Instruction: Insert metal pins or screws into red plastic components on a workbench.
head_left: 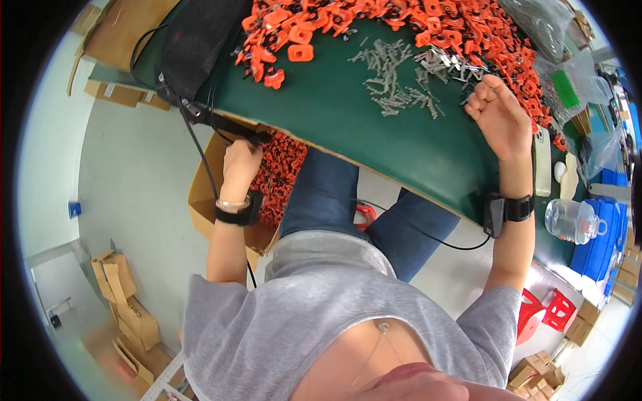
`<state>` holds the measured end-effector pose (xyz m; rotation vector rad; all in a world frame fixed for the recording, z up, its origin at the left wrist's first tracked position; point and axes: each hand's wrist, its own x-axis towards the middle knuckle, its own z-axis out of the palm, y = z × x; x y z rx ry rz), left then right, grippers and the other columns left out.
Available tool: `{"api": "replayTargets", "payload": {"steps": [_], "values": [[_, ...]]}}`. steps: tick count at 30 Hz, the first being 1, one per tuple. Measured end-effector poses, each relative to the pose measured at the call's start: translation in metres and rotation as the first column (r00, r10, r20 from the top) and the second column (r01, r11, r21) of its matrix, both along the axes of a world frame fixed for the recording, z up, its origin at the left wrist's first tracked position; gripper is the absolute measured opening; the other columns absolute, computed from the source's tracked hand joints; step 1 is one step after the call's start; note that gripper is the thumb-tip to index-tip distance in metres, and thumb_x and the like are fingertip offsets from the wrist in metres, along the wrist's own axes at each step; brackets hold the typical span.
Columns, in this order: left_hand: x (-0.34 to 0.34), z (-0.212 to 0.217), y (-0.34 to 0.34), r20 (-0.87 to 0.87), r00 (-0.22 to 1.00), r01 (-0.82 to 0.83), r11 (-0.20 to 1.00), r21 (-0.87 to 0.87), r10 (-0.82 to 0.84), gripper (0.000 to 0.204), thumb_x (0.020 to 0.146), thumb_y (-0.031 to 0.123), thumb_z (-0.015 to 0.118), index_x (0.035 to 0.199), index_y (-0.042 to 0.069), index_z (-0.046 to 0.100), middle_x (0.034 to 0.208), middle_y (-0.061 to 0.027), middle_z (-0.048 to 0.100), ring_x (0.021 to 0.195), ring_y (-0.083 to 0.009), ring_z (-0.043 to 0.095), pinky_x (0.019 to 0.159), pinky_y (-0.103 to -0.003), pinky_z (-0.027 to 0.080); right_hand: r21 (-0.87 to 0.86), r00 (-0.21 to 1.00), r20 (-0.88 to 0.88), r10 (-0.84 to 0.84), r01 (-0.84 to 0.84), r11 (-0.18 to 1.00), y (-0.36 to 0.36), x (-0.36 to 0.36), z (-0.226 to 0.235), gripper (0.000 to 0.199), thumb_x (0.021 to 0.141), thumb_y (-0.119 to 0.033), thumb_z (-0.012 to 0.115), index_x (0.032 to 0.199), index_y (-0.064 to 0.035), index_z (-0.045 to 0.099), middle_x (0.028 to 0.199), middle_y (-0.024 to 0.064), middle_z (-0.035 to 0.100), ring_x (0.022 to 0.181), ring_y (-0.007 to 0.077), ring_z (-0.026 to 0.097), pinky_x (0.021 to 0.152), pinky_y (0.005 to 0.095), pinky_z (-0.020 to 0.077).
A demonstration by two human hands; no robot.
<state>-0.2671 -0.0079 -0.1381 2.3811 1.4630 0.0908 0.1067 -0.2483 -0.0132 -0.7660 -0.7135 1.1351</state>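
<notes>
At the table's left edge, my left hand (242, 162) is closed above a cardboard box (202, 194) filled with small orange-and-black plastic parts (284, 164). Its fingertips are turned away, so anything in them is hidden. My right hand (500, 120) rests palm up on the right side of the green table (401, 147), its fingers curled. Whatever those fingers hold is too small to make out. Just beyond them lie shiny metal pieces (455, 65), with a loose spread of small metal springs (391, 77) to their left.
A large heap of orange parts (428, 20) covers the far side of the table. A black mesh bag (200, 47) lies at the left corner. On the right are a phone (542, 160), a clear plastic jar (572, 222) and a blue bin (597, 247). Cables run from both wrist straps.
</notes>
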Motion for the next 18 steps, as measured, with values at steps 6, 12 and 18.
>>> {"api": "replayTargets", "payload": {"steps": [6, 12, 18], "values": [[0.022, 0.069, -0.028, 0.424, 0.884, 0.446, 0.631, -0.635, -0.198, 0.019, 0.083, 0.016, 0.062, 0.085, -0.003, 0.062, 0.072, -0.0046, 0.063, 0.068, -0.0082, 0.059, 0.063, -0.024, 0.047, -0.035, 0.990, 0.098, -0.106, 0.110, 0.993, 0.004, 0.006, 0.005, 0.032, 0.086, -0.021, 0.051, 0.110, 0.0009, 0.054, 0.094, 0.0073, 0.060, 0.085, 0.0183, 0.057, 0.081, 0.0320, 0.0445], [0.068, 0.161, -0.062, 0.746, 0.647, 0.735, 0.392, -0.553, -0.158, 0.015, 0.083, 0.011, 0.062, 0.087, -0.003, 0.060, 0.080, -0.0057, 0.062, 0.073, -0.0106, 0.059, 0.067, -0.023, 0.048, -0.058, 0.920, 0.166, -0.356, 0.369, 0.928, -0.012, 0.028, 0.010, 0.025, 0.088, -0.018, 0.051, 0.103, -0.0001, 0.057, 0.084, 0.0037, 0.061, 0.077, 0.0136, 0.058, 0.075, 0.0277, 0.0462], [0.122, 0.171, -0.049, 0.862, 0.478, 0.777, 0.539, -0.325, -0.168, 0.015, 0.087, 0.013, 0.056, 0.084, -0.001, 0.059, 0.071, -0.0037, 0.061, 0.067, -0.0093, 0.057, 0.061, -0.022, 0.046, -0.258, 0.740, 0.574, -0.350, 0.569, 0.781, -0.010, 0.024, 0.015, 0.018, 0.087, -0.017, 0.053, 0.092, -0.0012, 0.061, 0.073, -0.0009, 0.056, 0.065, 0.0071, 0.051, 0.062, 0.0210, 0.0424]]}}
